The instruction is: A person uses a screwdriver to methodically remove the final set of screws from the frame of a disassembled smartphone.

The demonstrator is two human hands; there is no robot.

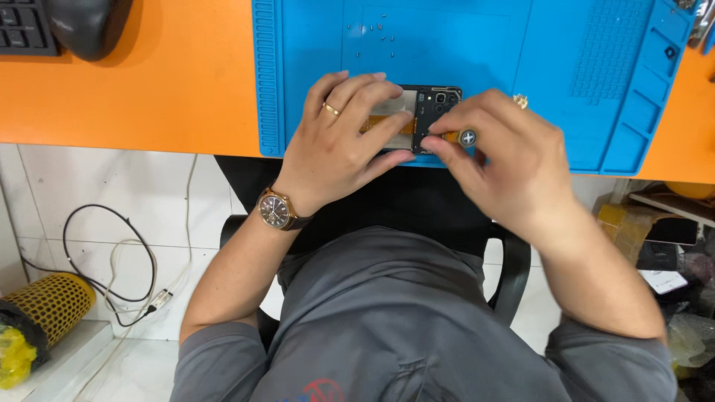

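Resting at the near edge of a blue work mat (313,45) on the orange bench (149,74), an opened phone (436,104) is lying with its back cover off. The left hand (339,145) is pressing down on the phone, fingers spread over its left part. The right hand (506,160) is pinching a small screwdriver (463,137) between thumb and fingertips, just right of the phone. Tiny screws (372,33) are lying farther back on the mat.
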